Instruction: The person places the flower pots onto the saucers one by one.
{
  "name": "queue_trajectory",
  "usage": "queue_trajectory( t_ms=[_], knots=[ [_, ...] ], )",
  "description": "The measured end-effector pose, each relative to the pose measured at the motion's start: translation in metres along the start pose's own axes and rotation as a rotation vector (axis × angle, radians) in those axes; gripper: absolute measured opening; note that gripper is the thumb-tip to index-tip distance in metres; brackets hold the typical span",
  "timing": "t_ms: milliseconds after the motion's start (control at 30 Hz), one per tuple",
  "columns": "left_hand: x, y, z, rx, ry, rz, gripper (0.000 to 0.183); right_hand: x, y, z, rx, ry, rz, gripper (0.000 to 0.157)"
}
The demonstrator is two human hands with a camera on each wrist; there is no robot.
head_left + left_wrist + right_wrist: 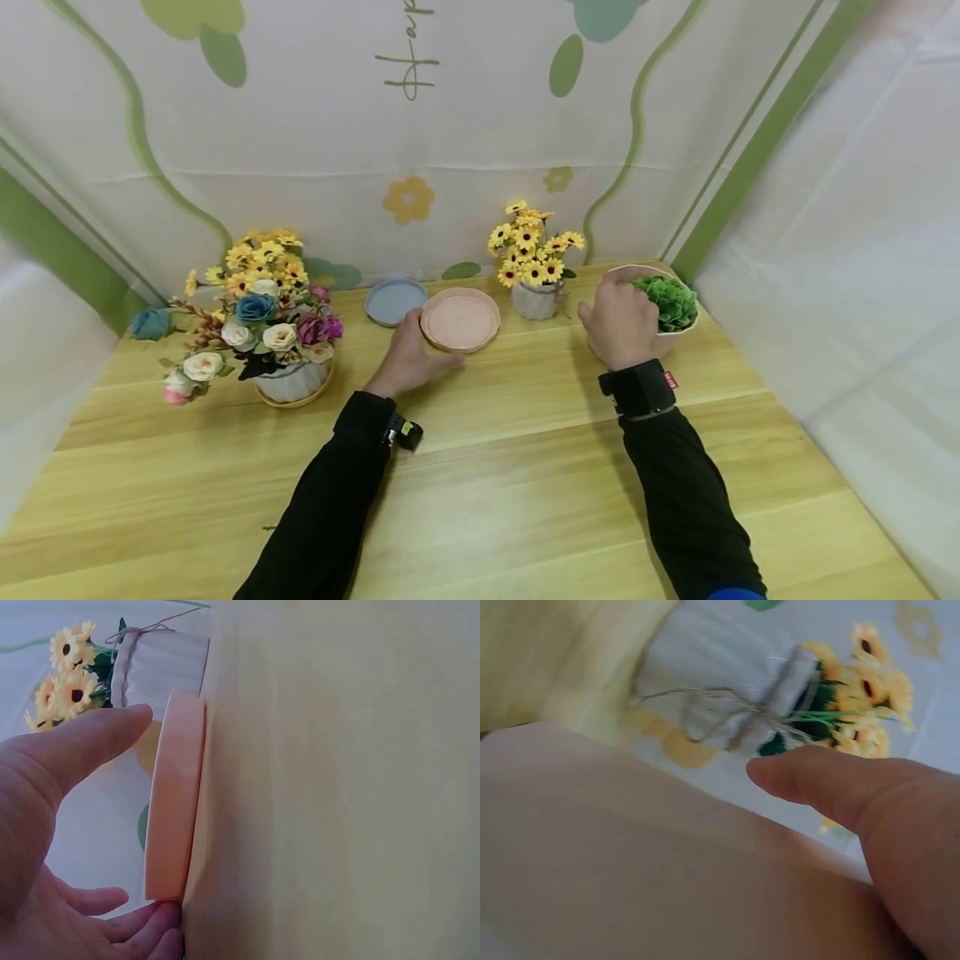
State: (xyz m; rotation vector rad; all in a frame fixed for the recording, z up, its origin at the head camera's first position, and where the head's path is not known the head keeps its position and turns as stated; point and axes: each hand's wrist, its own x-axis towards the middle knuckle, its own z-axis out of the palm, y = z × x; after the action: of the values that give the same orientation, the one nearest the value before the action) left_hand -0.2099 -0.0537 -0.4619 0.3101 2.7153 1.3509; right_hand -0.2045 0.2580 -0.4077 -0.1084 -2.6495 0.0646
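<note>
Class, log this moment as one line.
left hand: touching round pink saucer | right hand: at pale-pink bowl of green leaves | between hands: yellow flowers, white pot

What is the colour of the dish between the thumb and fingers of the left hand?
The dish is pale pink; the head view shows it best.
</note>
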Motion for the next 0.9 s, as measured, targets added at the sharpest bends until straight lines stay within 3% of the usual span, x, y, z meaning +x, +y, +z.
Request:
queue_trajectory(
  t_ms=[67, 233, 667, 900],
  knots=[
    [0.004, 0.0, 0.001, 0.001, 0.0, -0.027, 0.11, 0.0, 0.0, 0.003, -0.061, 0.012, 0.004, 0.072],
    [0.013, 0.0, 0.001, 0.006, -0.016, -0.062, 0.113, 0.002, 0.0, 0.008, -0.079, 0.006, 0.018, 0.04],
    [0.027, -0.005, -0.001, 0.102, -0.065, -0.085, 0.123, 0.003, -0.003, 0.012, -0.028, 0.02, -0.031, 0.039],
    [0.035, -0.003, -0.002, 0.131, -0.08, -0.089, 0.121, 0.004, -0.001, 0.011, -0.065, 0.033, -0.037, 0.039]
  ],
)
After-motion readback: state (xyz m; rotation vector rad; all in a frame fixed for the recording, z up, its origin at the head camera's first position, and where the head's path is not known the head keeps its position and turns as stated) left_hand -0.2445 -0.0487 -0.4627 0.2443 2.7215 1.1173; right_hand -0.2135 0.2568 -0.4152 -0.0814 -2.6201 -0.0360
